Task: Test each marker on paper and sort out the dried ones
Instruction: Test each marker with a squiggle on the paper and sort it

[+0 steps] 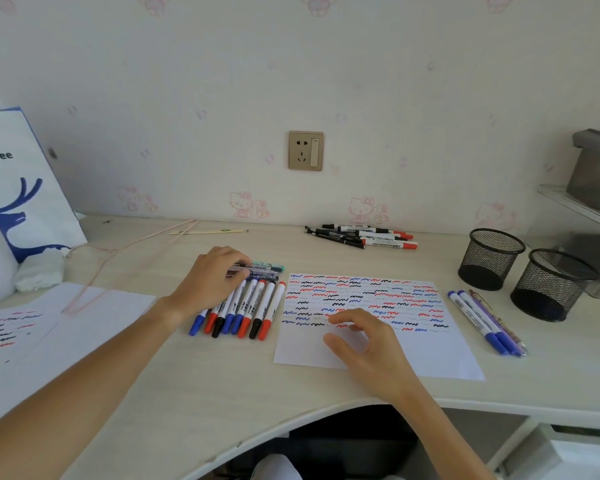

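Wall socket (306, 151) — coffee bag (25, 188) at left.

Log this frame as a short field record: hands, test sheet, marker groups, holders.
left hand: fingers on pens atop the marker row, grip unclear
right hand: relaxed, empty, over the test sheet
test sheet: upper part covered in squiggles, lower part blank
far pile: markers near the wall
right group: a few pens beside the sheet
mesh holders: two, no pens visible inside

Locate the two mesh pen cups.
In the head view, the two mesh pen cups stand side by side at the desk's right, beyond the blue markers.
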